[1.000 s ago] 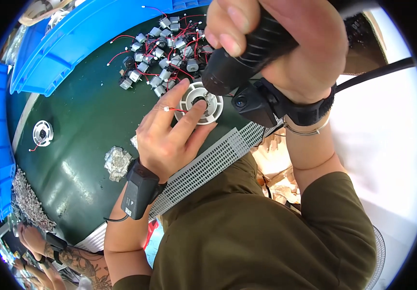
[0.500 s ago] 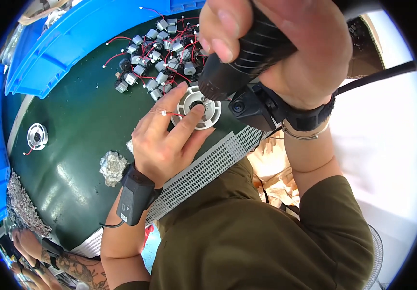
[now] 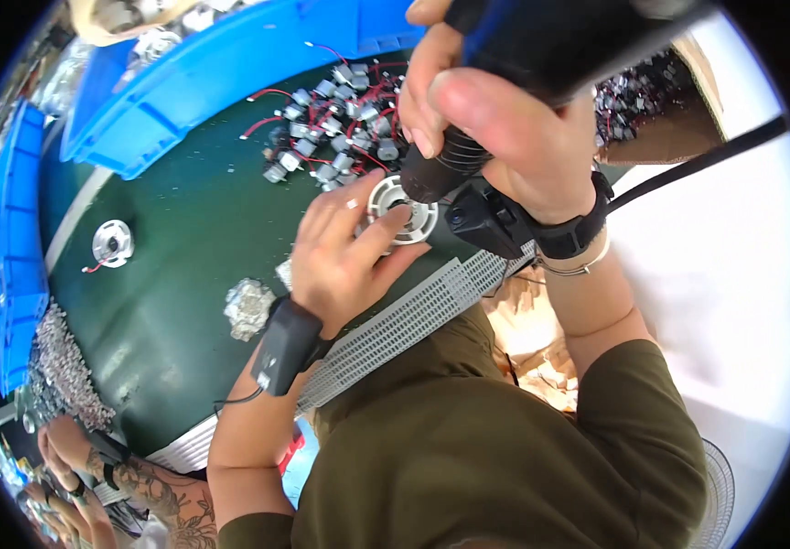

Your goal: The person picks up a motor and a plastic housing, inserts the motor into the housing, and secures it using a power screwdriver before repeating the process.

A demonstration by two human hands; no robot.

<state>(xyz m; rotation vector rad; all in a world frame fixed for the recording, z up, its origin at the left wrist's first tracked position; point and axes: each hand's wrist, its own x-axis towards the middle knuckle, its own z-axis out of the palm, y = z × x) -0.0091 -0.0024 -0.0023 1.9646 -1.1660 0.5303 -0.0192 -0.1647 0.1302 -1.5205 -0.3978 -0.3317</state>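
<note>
A round white slotted housing [image 3: 420, 220] with a dark centre lies on the green table [image 3: 171, 316]. The left hand [image 3: 338, 261] spreads its fingers loosely, one fingertip touching that centre; the right hand [image 3: 527, 137] grasps a black power driver [image 3: 439, 166] above.

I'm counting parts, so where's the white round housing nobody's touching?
The untouched white round housing lies on the green tabletop at the head view's left, between the leftmost blue bin and the left hand, above-left of the crumpled foil.
</note>
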